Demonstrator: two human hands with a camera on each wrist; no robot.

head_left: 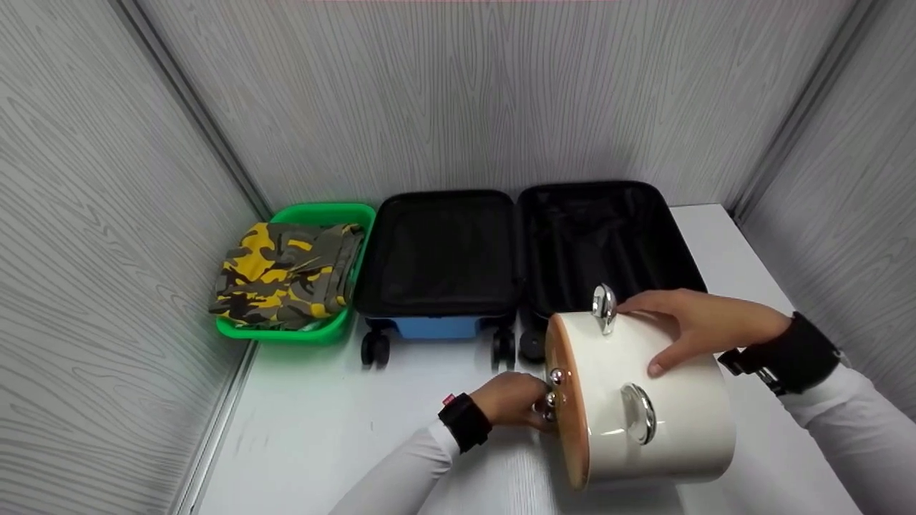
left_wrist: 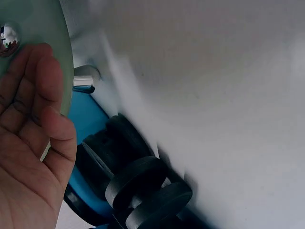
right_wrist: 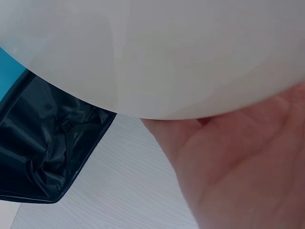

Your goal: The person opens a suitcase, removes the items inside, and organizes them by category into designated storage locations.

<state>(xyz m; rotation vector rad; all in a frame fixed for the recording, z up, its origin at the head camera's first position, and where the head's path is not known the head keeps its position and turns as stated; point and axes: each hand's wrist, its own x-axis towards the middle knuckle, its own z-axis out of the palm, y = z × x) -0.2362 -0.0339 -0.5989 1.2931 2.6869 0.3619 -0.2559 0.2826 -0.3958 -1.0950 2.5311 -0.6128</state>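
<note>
A large white drum-shaped container (head_left: 665, 422) lies tilted on its side, its orange end face (head_left: 572, 436) turned left. That face bears several shiny ball knobs (head_left: 556, 375); two silver loop handles (head_left: 639, 413) stand out from the white wall. My right hand (head_left: 690, 322) rests spread over the wall, thumb apart, its fingers pointing toward the upper handle. In the right wrist view, its palm lies against the container's edge. At the end face, my left hand (head_left: 517, 400) is near the lower knobs. The left wrist view shows its fingers slightly bent, with nothing visible between them.
A blue suitcase (head_left: 436, 327) lies spread open behind, its black halves (head_left: 447, 250) side by side and its wheels (head_left: 376, 349) facing me. At left, a green basket (head_left: 325, 213) holds folded yellow-and-grey camouflage clothing (head_left: 286, 275). Grey wood-grain panels (head_left: 458, 93) enclose the white table (head_left: 300, 415).
</note>
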